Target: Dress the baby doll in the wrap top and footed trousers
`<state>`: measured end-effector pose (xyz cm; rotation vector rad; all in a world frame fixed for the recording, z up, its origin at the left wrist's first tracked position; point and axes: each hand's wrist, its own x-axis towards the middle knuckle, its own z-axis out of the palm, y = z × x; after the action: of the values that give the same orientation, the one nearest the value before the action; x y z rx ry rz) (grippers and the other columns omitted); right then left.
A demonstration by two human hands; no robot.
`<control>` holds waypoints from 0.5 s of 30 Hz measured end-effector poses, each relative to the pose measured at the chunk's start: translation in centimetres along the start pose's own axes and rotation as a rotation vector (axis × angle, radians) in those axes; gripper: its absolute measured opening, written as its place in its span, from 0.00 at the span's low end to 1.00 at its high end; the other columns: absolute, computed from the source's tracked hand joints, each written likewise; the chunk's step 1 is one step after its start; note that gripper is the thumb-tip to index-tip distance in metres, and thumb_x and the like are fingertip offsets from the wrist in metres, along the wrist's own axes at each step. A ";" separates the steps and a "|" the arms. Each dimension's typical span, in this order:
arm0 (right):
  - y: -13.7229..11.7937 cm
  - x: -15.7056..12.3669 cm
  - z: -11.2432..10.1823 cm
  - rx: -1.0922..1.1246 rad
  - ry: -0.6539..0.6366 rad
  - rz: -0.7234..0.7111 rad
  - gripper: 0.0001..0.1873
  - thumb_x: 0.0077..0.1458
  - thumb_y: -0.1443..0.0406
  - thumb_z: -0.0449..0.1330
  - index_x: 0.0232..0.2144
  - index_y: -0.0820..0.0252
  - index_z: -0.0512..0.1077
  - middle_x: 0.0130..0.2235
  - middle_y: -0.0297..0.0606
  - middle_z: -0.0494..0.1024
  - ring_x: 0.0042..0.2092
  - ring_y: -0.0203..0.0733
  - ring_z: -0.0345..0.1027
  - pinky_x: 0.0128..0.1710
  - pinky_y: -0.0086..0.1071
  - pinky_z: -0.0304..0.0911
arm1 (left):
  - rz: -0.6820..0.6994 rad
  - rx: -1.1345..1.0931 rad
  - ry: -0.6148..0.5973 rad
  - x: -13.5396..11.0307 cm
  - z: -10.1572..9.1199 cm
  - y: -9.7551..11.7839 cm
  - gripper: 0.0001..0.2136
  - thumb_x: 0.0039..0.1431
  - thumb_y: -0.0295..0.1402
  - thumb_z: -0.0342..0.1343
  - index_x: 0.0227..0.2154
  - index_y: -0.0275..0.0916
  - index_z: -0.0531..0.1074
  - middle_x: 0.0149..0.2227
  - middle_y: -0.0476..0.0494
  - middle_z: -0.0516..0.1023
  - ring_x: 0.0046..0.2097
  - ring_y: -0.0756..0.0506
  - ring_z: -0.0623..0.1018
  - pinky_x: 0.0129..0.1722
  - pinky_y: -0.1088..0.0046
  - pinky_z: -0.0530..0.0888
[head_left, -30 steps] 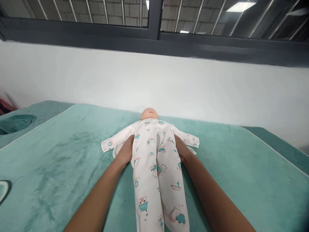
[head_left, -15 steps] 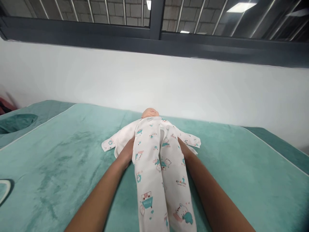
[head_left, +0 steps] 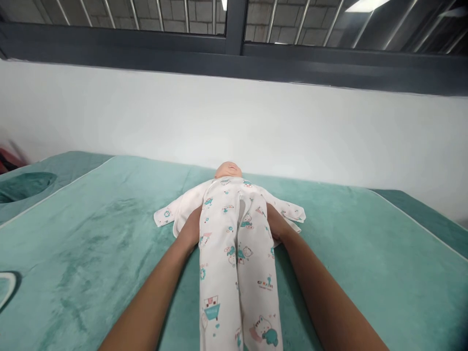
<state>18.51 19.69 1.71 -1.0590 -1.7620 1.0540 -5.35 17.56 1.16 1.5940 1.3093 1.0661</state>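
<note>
A baby doll (head_left: 228, 169) lies on its back with its head toward the wall. It wears a white long-sleeved top (head_left: 190, 201), sleeves spread to both sides. White printed baby pants (head_left: 219, 253) stretch from the doll's chest toward me, covering its lower body. My left hand (head_left: 193, 228) reaches in at the pants' left edge, between them and the top. At the opposite edge my right hand (head_left: 277, 225) does the same. Cloth hides the fingers of both hands, so their grip does not show.
A green plush sheet (head_left: 102, 243) covers the surface. Behind it rise a white wall (head_left: 234, 122) and a dark window frame (head_left: 234, 46) with metal bars. An oval opening (head_left: 27, 185) is at the left, and a white-rimmed item (head_left: 10, 282) is cut off at the left edge.
The pants' legs have shifted left, and my right wrist has moved slightly up and left. The doll and its sleeves stay nearly where they were.
</note>
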 end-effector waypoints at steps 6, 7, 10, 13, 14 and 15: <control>0.0 0.0 -0.3 -0.011 -0.014 0.079 0.14 0.46 0.57 0.63 0.34 0.58 0.77 0.37 0.39 0.80 0.49 0.51 0.69 0.53 0.41 0.64 | -0.036 -0.029 0.018 -0.3 0.1 0.4 0.21 0.55 0.41 0.53 0.50 0.37 0.73 0.55 0.39 0.74 0.59 0.35 0.69 0.59 0.59 0.66; 0.3 0.1 -0.4 -0.023 -0.027 0.089 0.13 0.45 0.57 0.64 0.34 0.56 0.77 0.37 0.38 0.80 0.49 0.51 0.68 0.54 0.40 0.63 | -0.037 -0.051 0.028 -0.3 0.2 0.5 0.22 0.54 0.41 0.54 0.50 0.37 0.73 0.55 0.39 0.74 0.60 0.35 0.68 0.59 0.60 0.65; 1.4 0.3 -0.8 -0.073 -0.058 0.114 0.13 0.40 0.59 0.67 0.32 0.53 0.77 0.38 0.37 0.80 0.50 0.50 0.68 0.59 0.39 0.58 | -0.045 -0.093 0.039 -0.5 0.3 0.5 0.24 0.52 0.42 0.55 0.50 0.36 0.73 0.56 0.38 0.73 0.62 0.34 0.65 0.58 0.61 0.66; 2.1 0.6 -1.1 -0.079 -0.077 0.098 0.14 0.35 0.61 0.69 0.30 0.54 0.77 0.38 0.39 0.79 0.49 0.51 0.68 0.58 0.39 0.59 | -0.050 -0.099 0.050 -0.5 0.3 0.6 0.24 0.50 0.43 0.56 0.49 0.36 0.74 0.55 0.38 0.74 0.61 0.33 0.66 0.58 0.60 0.66; 2.2 0.6 -1.2 -0.064 -0.042 0.097 0.14 0.34 0.63 0.69 0.29 0.55 0.77 0.37 0.40 0.79 0.48 0.51 0.69 0.56 0.39 0.60 | -0.051 -0.097 0.051 -0.5 0.3 0.6 0.23 0.50 0.43 0.56 0.48 0.36 0.74 0.54 0.38 0.75 0.61 0.33 0.66 0.58 0.60 0.66; 2.2 0.7 -1.2 -0.051 0.018 0.102 0.14 0.33 0.64 0.69 0.28 0.56 0.77 0.36 0.40 0.79 0.47 0.51 0.70 0.54 0.39 0.62 | -0.055 -0.095 0.053 -0.5 0.2 0.5 0.23 0.50 0.43 0.56 0.46 0.36 0.75 0.53 0.38 0.76 0.60 0.32 0.67 0.58 0.59 0.66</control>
<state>19.95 21.28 0.25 -1.1971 -1.7441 1.0637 -5.01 16.95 1.53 1.4608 1.3106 1.1264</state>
